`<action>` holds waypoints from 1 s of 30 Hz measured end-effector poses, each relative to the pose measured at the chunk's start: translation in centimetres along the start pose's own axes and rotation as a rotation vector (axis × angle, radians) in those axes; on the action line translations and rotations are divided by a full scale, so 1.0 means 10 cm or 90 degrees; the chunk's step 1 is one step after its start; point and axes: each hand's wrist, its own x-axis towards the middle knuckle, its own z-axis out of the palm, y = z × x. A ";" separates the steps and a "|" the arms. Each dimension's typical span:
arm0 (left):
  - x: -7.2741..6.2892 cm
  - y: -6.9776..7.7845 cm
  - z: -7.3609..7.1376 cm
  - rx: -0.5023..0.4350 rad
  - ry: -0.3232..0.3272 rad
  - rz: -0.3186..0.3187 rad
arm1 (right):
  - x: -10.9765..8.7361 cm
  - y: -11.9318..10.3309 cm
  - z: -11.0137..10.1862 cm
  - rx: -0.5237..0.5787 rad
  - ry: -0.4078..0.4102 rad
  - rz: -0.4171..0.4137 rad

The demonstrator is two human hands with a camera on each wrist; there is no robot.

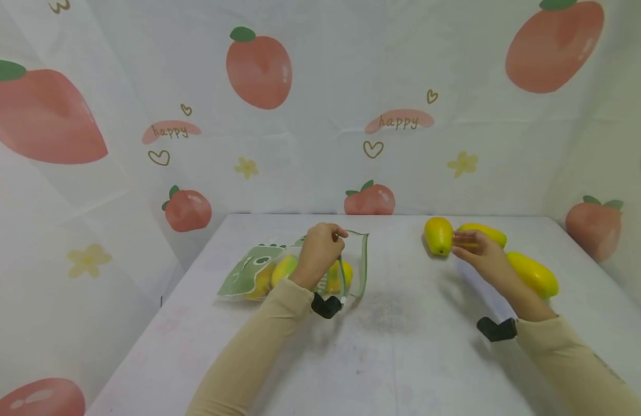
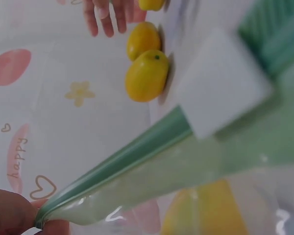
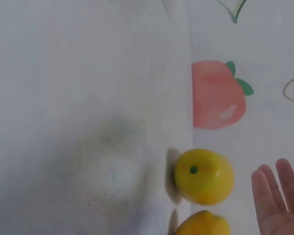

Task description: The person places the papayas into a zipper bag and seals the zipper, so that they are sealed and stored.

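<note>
At the left of the table a clear zip bag (image 1: 242,278) with a green cartoon face lies with several yellow mangoes (image 1: 283,270) inside. My left hand (image 1: 319,254) pinches the top edge of the bag near its mouth. In the left wrist view, the thumb and finger of that hand (image 2: 7,213) hold one end of the green zip strip (image 2: 132,147), and a white slider (image 2: 225,83) sits on the strip. With fingers extended, my right hand (image 1: 481,254) is beside the nearest loose mango (image 1: 438,236); in the right wrist view a gap separates the fingers from the mango (image 3: 204,176).
Two more loose mangoes, one behind the right hand (image 1: 489,233) and one to its right (image 1: 532,274), lie on the white table (image 1: 393,358). A white cloth printed with peaches (image 1: 310,156) hangs behind the table.
</note>
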 end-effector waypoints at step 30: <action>0.00 0.00 -0.02 -0.004 -0.011 -0.002 | 0.77 -0.03 0.11 -0.080 -0.020 0.121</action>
